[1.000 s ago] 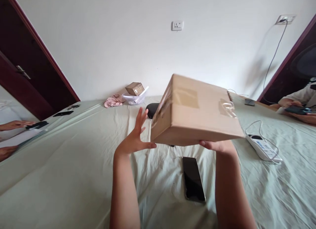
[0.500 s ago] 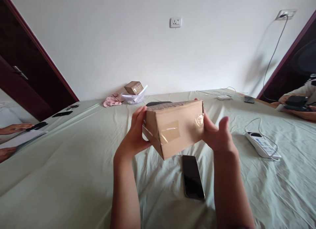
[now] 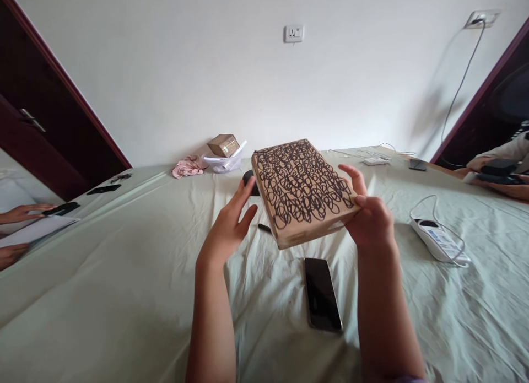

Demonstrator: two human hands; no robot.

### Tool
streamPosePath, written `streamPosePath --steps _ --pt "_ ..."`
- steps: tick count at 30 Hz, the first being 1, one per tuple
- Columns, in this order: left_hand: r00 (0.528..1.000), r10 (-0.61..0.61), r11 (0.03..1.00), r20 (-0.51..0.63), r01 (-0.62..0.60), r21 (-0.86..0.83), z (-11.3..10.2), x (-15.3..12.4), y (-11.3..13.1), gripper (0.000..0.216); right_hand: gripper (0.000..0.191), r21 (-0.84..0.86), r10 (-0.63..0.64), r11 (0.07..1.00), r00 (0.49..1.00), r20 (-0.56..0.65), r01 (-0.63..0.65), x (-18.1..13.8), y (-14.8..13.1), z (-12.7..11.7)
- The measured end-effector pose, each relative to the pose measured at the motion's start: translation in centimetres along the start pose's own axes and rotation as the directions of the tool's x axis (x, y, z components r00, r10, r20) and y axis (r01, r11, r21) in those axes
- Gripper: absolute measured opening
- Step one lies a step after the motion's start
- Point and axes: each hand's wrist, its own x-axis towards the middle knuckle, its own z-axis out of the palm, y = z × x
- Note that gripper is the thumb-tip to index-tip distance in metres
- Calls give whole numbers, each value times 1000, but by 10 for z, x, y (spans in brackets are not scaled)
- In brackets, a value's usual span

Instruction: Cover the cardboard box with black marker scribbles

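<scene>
A brown cardboard box (image 3: 303, 190) hangs in the air above the bed, its upper face covered in black scribbled loops. My right hand (image 3: 369, 220) grips its right edge, thumb on top and fingers beneath. My left hand (image 3: 229, 228) is at the box's left side with fingers stretched out, at or just off the cardboard. A black phone (image 3: 321, 294) lies face up on the sheet under the box. A black marker (image 3: 265, 228) lies on the sheet near the box's left corner.
Pale green sheet (image 3: 103, 284) covers the bed. A white power strip (image 3: 440, 241) with cable lies at right. A small box on a plastic tub (image 3: 223, 151) and pink cloth (image 3: 188, 166) sit by the wall. Other people's hands with phones show at the left (image 3: 25, 213) and right (image 3: 496, 171) edges.
The box has been turned over in my hands, from its taped plain faces to the scribbled face up. My left hand has loosened from the box's side.
</scene>
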Motion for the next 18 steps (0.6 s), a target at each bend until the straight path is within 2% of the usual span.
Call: streamPosePath --steps 2,4,7,9,11,15,18 --pt "994 -100 972 45 107 -211 3 0 0 75 92 -53 -48 997 997 62 51 -1 2 -1" --pt "992 -87 916 94 117 -383 6 0 -1 84 105 -138 -71 985 976 208 102 -1 5 -4" --pt "997 -9 878 74 43 -477 9 0 0 103 120 -244 -37 959 921 387 141 -1 7 -3" --pt "997 13 876 81 27 -481 7 -1 3 120 120 -251 -10 960 911 413 124 -1 6 1" --pt "993 58 880 103 -2 -475 5 -3 5 132 112 -240 6 966 916 401 99 -1 6 5" --pt "979 178 903 97 -124 -411 2 -7 3 145 76 -257 69 965 896 439 52 0 10 7" --pt "978 193 928 85 -153 -340 1 -8 0 147 50 -343 56 932 884 463 121 1 14 3"
